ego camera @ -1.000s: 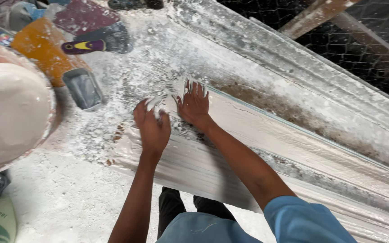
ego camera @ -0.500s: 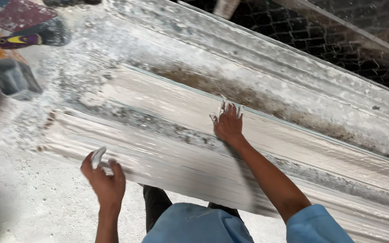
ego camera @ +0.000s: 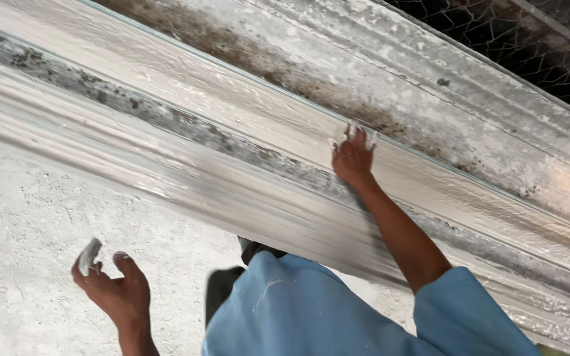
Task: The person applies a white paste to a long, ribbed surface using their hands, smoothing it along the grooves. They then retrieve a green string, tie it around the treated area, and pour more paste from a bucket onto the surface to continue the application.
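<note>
Right hand (ego camera: 353,158) flat on the moulding (ego camera: 245,125), fingers spread, probably for steadying it. Left hand (ego camera: 115,290) off over the floor (ego camera: 28,217), pinching a white scrap (ego camera: 89,256) (plaster, maybe).

- right hand (ego camera: 353,158) reaches out toward one o'clock, arm nearly straight, palm down, fingers spread and flat.
- left hand (ego camera: 112,288) is drawn back low at eight o'clock, wrist bent, palm turned up, fingers loosely curled, fingertips whitened.
- the hands are well apart.
</note>
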